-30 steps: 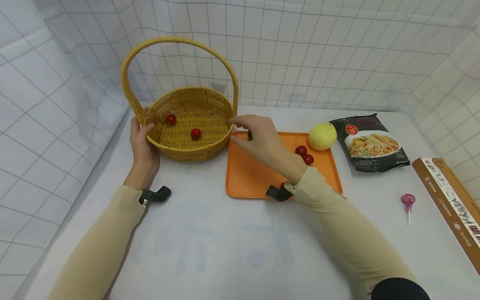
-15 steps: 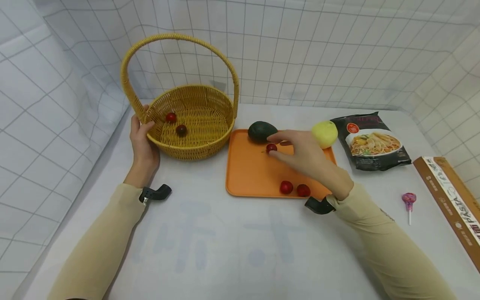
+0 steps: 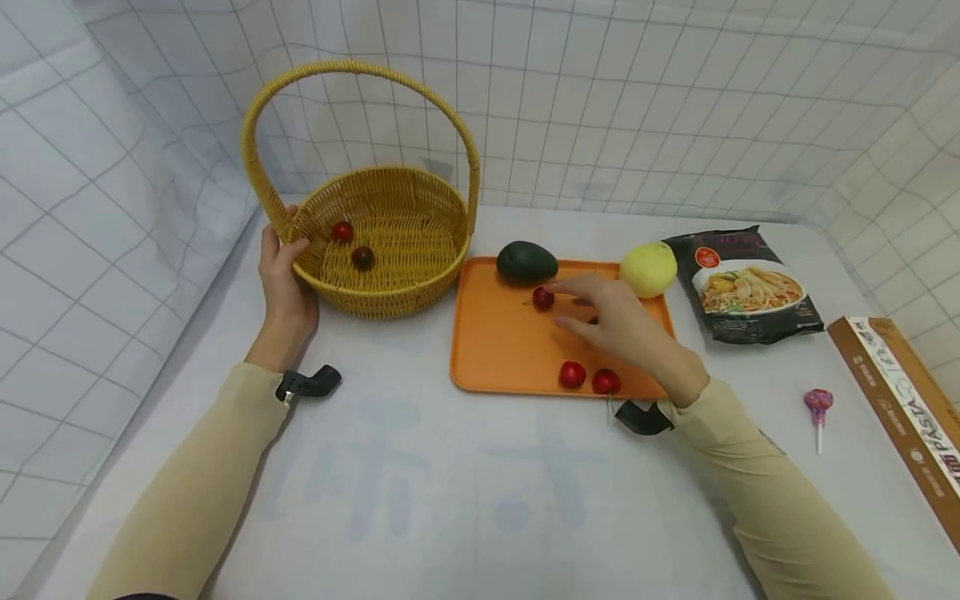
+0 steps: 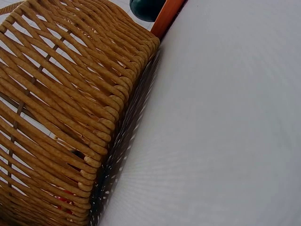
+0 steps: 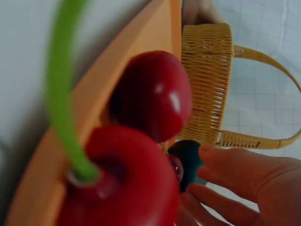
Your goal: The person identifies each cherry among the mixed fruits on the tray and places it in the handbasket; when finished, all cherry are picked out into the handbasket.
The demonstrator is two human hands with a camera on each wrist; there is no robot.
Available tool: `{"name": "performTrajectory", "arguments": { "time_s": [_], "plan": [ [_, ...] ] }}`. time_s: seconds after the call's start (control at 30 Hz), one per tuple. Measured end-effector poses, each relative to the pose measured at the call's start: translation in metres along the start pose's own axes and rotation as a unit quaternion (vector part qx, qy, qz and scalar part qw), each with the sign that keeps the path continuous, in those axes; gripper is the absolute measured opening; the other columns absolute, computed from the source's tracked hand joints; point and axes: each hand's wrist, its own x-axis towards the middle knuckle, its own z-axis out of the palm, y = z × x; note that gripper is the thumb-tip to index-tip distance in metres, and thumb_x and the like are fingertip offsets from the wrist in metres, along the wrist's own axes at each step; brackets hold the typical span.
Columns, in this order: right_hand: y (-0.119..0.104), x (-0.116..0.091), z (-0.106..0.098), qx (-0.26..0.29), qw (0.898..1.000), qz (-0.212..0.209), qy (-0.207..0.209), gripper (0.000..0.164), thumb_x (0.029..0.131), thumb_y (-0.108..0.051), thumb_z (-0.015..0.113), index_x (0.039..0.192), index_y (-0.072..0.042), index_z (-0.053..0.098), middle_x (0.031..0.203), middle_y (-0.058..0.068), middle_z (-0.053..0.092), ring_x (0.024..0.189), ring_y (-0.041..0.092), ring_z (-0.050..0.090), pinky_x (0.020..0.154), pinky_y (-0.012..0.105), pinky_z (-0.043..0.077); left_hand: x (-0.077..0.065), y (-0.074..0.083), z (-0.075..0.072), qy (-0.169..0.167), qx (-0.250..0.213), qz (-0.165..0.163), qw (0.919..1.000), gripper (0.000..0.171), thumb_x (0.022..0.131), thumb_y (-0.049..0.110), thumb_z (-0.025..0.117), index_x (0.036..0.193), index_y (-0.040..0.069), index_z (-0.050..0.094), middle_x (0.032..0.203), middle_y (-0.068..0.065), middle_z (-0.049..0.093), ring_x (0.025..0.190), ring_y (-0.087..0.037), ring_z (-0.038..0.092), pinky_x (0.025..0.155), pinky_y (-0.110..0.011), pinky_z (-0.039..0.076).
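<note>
My left hand (image 3: 283, 279) grips the left side of the yellow wicker basket (image 3: 382, 303), thumb over the rim and fingers at the outside. Two cherries lie in the basket, a red one (image 3: 342, 232) and a darker one (image 3: 363, 257). Over the orange tray (image 3: 487, 350), my right hand (image 3: 618, 321) has its fingers spread loosely. Its index fingertip is right at a dark red cherry (image 3: 543, 298); nothing shows between finger and thumb. Two more cherries sit by the tray's front edge, a red one (image 3: 572, 375) and a stemmed one (image 5: 127, 188). Something dark is partly hidden beneath the right hand.
An avocado (image 3: 527, 262) lies at the tray's back left. The round yellow-green fruit (image 3: 648, 269) is at its back right corner. Farther right are a black food packet (image 3: 746, 287), a lollipop (image 3: 817, 407) and a long brown pasta box (image 3: 900, 417). The basket's tall handle (image 3: 352, 68) arches upward.
My right hand has gone from the basket's right rim to the tray, then slightly back from the dark cherry. Inside the basket one cherry has shifted left. The left hand has stayed put.
</note>
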Motion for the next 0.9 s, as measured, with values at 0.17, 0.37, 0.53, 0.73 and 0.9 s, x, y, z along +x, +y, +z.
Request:
{"name": "performTrajectory", "arguments": {
  "time_s": [0.17,0.37,0.53,0.73,0.9],
  "plan": [
    [-0.004,0.002,0.004,-0.019,0.999,-0.013,-0.048,0.047,0.099,-0.013,0.075,0.143,-0.004,0.064,0.15,0.013,0.061,0.141,0.033,0.053,0.118,0.052,0.04,0.001,0.003,0.001,-0.005,-0.011,0.005,0.9999,0.05,0.099,0.012,0.054,0.149,0.019,0.053,0.148,-0.002,0.052,0.143,-0.019,0.044,0.122,-0.033,0.028],
    [-0.007,-0.002,0.01,-0.013,0.998,-0.008,-0.063,0.042,0.1,-0.015,0.073,0.141,-0.008,0.066,0.148,0.009,0.062,0.141,0.029,0.052,0.119,0.05,0.038,0.0,0.002,0.0,-0.002,-0.012,-0.001,0.9999,0.05,0.099,0.011,0.054,0.149,0.02,0.054,0.149,-0.001,0.052,0.144,-0.019,0.043,0.122,-0.033,0.028],
    [-0.009,-0.005,0.018,0.017,0.998,-0.02,-0.056,0.037,0.097,-0.01,0.077,0.134,-0.009,0.071,0.131,0.005,0.072,0.126,0.024,0.064,0.111,0.047,0.049,-0.002,-0.002,-0.001,-0.004,-0.008,-0.004,1.0,0.051,0.099,0.011,0.053,0.15,0.019,0.052,0.15,-0.001,0.051,0.144,-0.018,0.043,0.123,-0.033,0.028],
    [-0.013,-0.002,0.026,0.054,0.995,-0.051,-0.062,0.033,0.093,-0.004,0.079,0.125,-0.006,0.075,0.117,0.003,0.077,0.109,0.017,0.072,0.099,0.039,0.058,0.001,0.0,0.001,-0.011,0.003,0.007,0.9999,0.052,0.1,0.012,0.052,0.151,0.019,0.05,0.151,-0.001,0.05,0.147,-0.02,0.042,0.124,-0.034,0.028],
    [-0.016,-0.002,0.024,0.062,0.995,-0.03,-0.072,0.033,0.092,-0.006,0.081,0.124,-0.007,0.076,0.116,0.003,0.078,0.106,0.018,0.074,0.094,0.038,0.06,0.001,-0.002,0.002,-0.007,0.002,0.006,1.0,0.052,0.099,0.011,0.052,0.15,0.019,0.051,0.151,-0.003,0.05,0.146,-0.021,0.043,0.124,-0.035,0.029]
  ]
}}
